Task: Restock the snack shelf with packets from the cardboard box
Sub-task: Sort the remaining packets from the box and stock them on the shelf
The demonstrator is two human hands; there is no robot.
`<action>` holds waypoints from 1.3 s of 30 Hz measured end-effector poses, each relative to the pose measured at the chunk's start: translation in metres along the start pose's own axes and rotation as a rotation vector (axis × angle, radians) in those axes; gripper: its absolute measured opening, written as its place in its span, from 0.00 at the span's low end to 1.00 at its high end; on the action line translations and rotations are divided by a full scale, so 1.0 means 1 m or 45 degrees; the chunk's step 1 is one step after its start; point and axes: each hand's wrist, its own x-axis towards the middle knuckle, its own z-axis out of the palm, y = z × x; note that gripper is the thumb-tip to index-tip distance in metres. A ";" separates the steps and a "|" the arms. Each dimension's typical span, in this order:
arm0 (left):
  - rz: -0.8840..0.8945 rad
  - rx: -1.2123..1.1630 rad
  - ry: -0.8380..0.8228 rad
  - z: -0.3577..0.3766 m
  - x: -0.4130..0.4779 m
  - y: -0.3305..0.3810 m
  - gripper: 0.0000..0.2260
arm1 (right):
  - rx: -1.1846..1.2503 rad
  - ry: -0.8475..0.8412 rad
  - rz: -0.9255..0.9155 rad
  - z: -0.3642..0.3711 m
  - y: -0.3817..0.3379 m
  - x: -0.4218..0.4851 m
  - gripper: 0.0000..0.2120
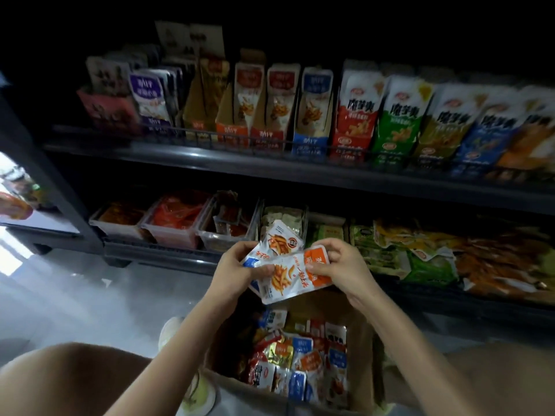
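Note:
My left hand (237, 265) and my right hand (339, 265) together hold a small stack of white and orange snack packets (288, 273) above the cardboard box (365, 355). The left hand grips the stack's left end and the right hand pinches its orange right end. Another packet (280, 238) sticks up behind the stack. The box stands on the floor below my hands and holds several mixed packets (300, 364). The upper shelf (240, 157) carries display cartons of the same kind of packet (249, 100).
The lower shelf holds clear bins (174, 232) of red packets on the left and green and orange bags (435, 259) on the right. Taller snack cartons (399, 121) fill the upper shelf's right side. My knee (75, 376) and shoes (198, 391) are beside the box.

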 end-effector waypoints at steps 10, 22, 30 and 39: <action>0.130 -0.064 0.048 0.004 0.016 0.084 0.14 | 0.060 0.242 -0.285 -0.030 -0.093 0.012 0.14; 0.234 -0.175 0.359 -0.047 0.071 0.151 0.16 | 0.067 0.373 -0.620 -0.005 -0.194 0.105 0.13; 0.309 -0.137 0.443 -0.088 0.114 0.182 0.12 | -0.440 0.477 -0.962 0.041 -0.247 0.195 0.11; 0.318 -0.152 0.505 -0.104 0.158 0.181 0.16 | -1.028 0.408 -1.154 0.082 -0.257 0.254 0.13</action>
